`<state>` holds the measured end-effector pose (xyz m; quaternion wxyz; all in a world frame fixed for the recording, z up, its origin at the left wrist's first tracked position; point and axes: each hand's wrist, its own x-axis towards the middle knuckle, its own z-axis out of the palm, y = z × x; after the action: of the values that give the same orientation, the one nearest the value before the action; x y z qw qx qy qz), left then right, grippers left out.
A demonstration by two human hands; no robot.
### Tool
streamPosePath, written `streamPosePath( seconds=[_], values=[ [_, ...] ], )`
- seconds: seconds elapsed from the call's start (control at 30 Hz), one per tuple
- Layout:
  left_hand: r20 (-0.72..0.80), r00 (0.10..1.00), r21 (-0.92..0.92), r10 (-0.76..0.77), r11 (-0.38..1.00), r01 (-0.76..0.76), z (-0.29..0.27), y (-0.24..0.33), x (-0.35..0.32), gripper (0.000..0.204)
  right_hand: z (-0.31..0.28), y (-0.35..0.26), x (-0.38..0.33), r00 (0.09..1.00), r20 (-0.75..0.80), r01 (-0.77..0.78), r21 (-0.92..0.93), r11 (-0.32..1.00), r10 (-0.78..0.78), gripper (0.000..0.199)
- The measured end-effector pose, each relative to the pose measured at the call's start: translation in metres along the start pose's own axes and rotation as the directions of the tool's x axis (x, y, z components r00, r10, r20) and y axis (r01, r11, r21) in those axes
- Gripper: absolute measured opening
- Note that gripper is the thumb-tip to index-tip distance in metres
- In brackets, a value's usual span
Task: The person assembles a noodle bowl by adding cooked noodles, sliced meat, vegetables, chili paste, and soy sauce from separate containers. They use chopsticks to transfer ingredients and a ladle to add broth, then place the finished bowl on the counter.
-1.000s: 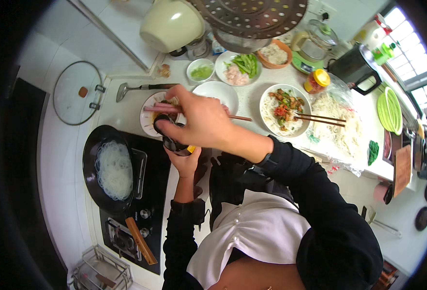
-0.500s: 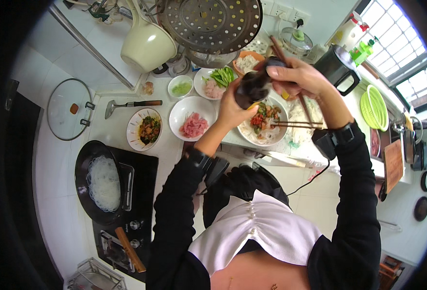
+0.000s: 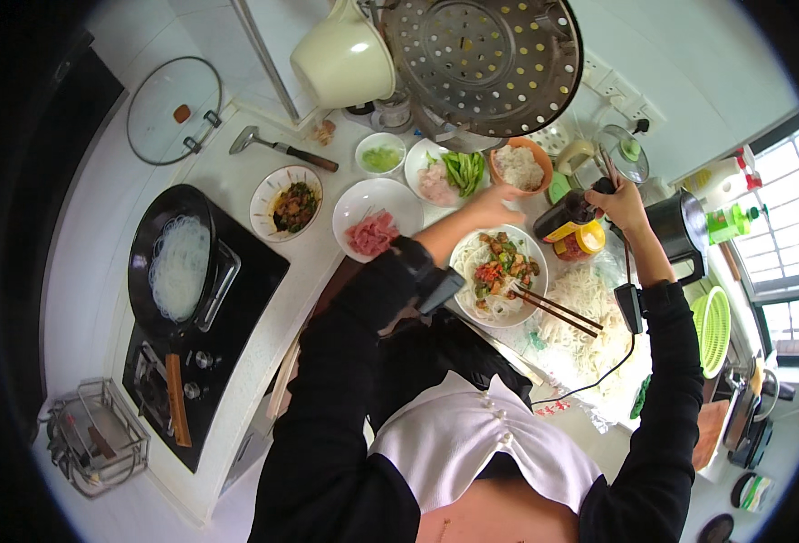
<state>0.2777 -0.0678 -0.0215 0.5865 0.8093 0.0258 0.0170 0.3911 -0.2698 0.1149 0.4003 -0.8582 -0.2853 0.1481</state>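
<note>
My right hand [image 3: 622, 206] grips a dark bottle [image 3: 569, 214] by its capped neck, and it tilts beside a yellow-lidded jar [image 3: 585, 241]. A thin pair of chopsticks [image 3: 609, 166] also runs through that hand. Blurred by motion, my left hand [image 3: 492, 208] reaches over the far rim of a white noodle bowl [image 3: 462, 304], fingers stretched out and holding nothing I can see. Diced topping with red chilli [image 3: 501, 271] lies on the noodles. Another pair of chopsticks [image 3: 558, 309] rests across the bowl's right rim.
Plates of raw meat [image 3: 372, 233], greens [image 3: 464, 172] and cooked topping [image 3: 296, 213] stand left, near a spatula [image 3: 282, 149]. A wok [image 3: 137, 271] holds white noodles on the stove. Loose noodles [image 3: 589, 312] lie on plastic at right. A perforated steamer tray [image 3: 481, 54] hangs above.
The bottle, held between both hands above the bowl before, is now lower and to the right in my right hand alone. My left hand has let go. The view has shifted.
</note>
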Motion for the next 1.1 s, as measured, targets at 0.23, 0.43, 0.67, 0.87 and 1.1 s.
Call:
streamPosePath(
  seconds=[0.23, 0.43, 0.67, 0.87, 1.1],
  values=[
    [-0.343, 0.841, -0.355, -0.418, 0.887, 0.296, -0.136, -0.050, -0.054, 0.035, 0.002, 0.027, 0.021, 0.996, 0.001, -0.084, -0.234, 0.969, 0.087, 0.026],
    [-0.436, 0.730, -0.652, -0.526, 0.744, 0.147, -0.211, -0.077, -0.049, 0.033, 0.005, 0.004, 0.012, 0.995, -0.055, -0.095, -0.388, 0.917, 0.080, 0.050],
    [-0.371, 0.749, -0.623, -0.549, 0.745, 0.238, -0.261, -0.125, 0.003, 0.021, -0.038, -0.073, -0.071, 0.885, -0.465, -0.143, -0.215, 0.966, 0.027, 0.025],
    [-0.392, 0.763, -0.455, -0.515, 0.829, 0.326, -0.269, -0.177, 0.027, 0.017, 0.006, -0.140, -0.182, 0.655, -0.754, 0.281, 0.181, 0.942, -0.050, 0.038],
    [-0.486, 0.818, -0.252, -0.307, 0.946, 0.205, -0.267, -0.198, 0.029, 0.017, 0.109, -0.112, -0.194, 0.804, -0.594, 0.214, 0.233, 0.949, -0.036, 0.054]
  ],
)
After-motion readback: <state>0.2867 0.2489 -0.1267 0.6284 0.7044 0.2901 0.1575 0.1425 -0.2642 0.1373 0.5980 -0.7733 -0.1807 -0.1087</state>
